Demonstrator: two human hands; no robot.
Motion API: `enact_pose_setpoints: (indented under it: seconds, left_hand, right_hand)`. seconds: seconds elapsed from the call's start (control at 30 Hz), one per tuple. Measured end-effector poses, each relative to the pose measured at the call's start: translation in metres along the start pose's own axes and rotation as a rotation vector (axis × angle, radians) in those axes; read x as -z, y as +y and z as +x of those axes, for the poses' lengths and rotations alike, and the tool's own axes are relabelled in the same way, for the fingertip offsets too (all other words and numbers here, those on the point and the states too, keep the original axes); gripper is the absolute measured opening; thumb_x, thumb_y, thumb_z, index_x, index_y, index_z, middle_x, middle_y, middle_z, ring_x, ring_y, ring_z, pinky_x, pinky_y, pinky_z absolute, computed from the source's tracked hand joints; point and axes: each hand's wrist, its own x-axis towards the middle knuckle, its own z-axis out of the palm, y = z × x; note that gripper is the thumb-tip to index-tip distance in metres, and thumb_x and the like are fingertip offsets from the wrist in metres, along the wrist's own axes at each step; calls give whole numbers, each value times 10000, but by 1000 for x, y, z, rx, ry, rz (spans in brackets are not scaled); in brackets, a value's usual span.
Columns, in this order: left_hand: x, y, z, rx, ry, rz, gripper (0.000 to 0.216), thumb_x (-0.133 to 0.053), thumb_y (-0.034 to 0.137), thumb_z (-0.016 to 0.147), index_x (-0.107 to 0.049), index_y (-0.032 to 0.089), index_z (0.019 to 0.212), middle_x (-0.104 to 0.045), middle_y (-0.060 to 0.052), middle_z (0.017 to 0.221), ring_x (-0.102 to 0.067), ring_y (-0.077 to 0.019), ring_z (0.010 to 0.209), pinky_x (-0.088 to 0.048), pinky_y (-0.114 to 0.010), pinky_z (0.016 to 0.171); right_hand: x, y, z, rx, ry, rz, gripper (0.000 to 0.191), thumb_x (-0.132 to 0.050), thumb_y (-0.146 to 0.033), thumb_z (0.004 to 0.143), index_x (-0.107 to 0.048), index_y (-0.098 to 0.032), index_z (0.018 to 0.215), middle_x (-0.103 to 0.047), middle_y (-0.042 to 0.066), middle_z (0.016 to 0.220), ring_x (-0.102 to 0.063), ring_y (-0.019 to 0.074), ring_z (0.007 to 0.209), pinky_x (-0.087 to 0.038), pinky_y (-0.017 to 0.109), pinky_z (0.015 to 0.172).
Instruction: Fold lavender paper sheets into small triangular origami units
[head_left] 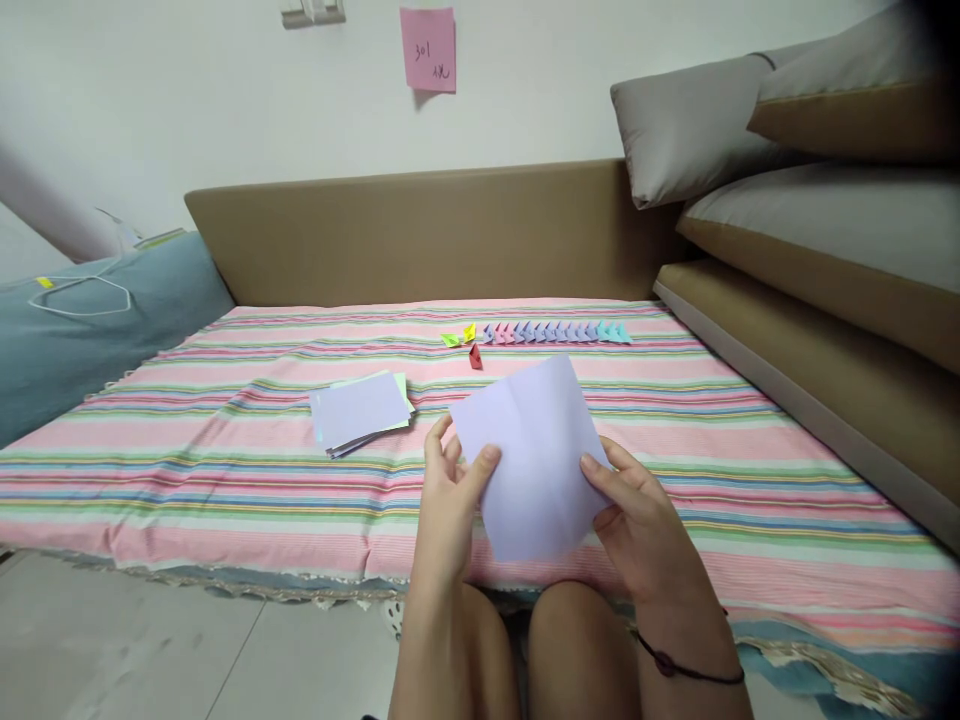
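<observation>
A pale lavender sheet of paper (pixel 536 470), roughly square with faint creases, is held up above my knees. My left hand (pixel 454 475) pinches its left edge, thumb on the front and fingers behind. On the opposite edge my right hand (pixel 634 495) grips it the same way. Farther back on the striped cloth stands a row of small folded paper boats (pixel 555 333) in blue, pink and turquoise. A yellow folded piece (pixel 469 332), a green one (pixel 450 340) and a red one (pixel 475 356) lie near the row's left end.
A stack of paper sheets (pixel 360 410) lies to the left on the striped cloth (pixel 247 450). Stacked cushions (pixel 832 220) rise on the right. A brown backrest (pixel 420 240) runs along the wall, and a blue cushion (pixel 112 310) with a wire hanger (pixel 82 290) sits far left.
</observation>
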Motion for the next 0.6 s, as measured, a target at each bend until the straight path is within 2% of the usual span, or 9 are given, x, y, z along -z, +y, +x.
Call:
enact_pose_setpoints:
  seconds: [0.07,0.13,0.17,0.23,0.27,0.33,0.4,0.5,0.6]
  left_hand:
    - [-1,-5,2,-124,190,263,717,-738,398,675,-395,240,1285,-436,-136,1355,-522,-241,1113,-453,-367,870]
    - [-2,-7,3,-250,285,512,583,-737,404,670,-520,224,1181,-496,-118,1275,-504,-249,1093,-427,-388,894]
    - [-3,-7,3,-290,263,576,462,-715,404,695,-585,222,1100,-555,-101,1195,-517,-246,1059,-420,-389,897]
    - [-5,-7,2,-281,110,530,267,-638,404,774,-665,216,962,-642,-76,1046,-562,-232,991,-424,-370,889]
    - [-7,-6,0,-233,15,434,257,-592,414,811,-683,210,937,-665,-75,1011,-583,-225,972,-433,-356,880]
    - [-12,-5,-2,-95,-145,190,320,-548,436,841,-680,193,1002,-685,-87,1021,-614,-219,963,-455,-335,859]
    - [-16,-4,-4,17,-235,15,375,-602,418,812,-633,184,1103,-689,-97,1051,-631,-219,964,-473,-322,836]
    - [-19,-5,-6,41,-211,-35,418,-692,333,747,-585,185,1123,-706,-87,1010,-650,-212,919,-486,-298,783]
    - [-16,-5,-4,-114,-112,124,257,-641,286,791,-613,190,1027,-699,-66,976,-639,-205,920,-477,-290,782]
  right_hand:
    - [-3,0,-1,-6,-17,5,447,-698,-391,736,-602,-199,1128,-717,61,912,-657,209,715,-494,283,571]
    - [-5,0,-1,-4,-23,-9,471,-694,-397,740,-585,-190,1148,-716,67,907,-658,213,726,-497,285,572]
    - [-7,1,-1,3,-24,-21,479,-692,-401,741,-581,-185,1154,-715,70,899,-658,215,731,-499,287,576]
    - [-8,1,-1,19,-27,-43,485,-687,-402,743,-575,-178,1158,-714,73,885,-659,217,734,-499,289,579]
    - [-9,1,-1,25,-33,-45,480,-688,-394,743,-575,-178,1155,-714,72,879,-659,216,731,-499,290,579]
    - [-11,2,-1,24,-58,-28,449,-693,-371,741,-579,-183,1133,-716,66,865,-662,212,724,-504,294,589]
    - [-12,3,-1,13,-87,-18,397,-692,-360,745,-589,-187,1088,-719,57,852,-668,209,722,-517,312,627]
    - [-12,8,2,8,-90,-85,347,-689,-378,744,-587,-182,1010,-719,68,860,-675,221,757,-532,355,699]
    - [-10,13,6,118,52,-268,401,-715,-368,710,-549,-189,1029,-686,109,1002,-659,246,891,-535,402,773]
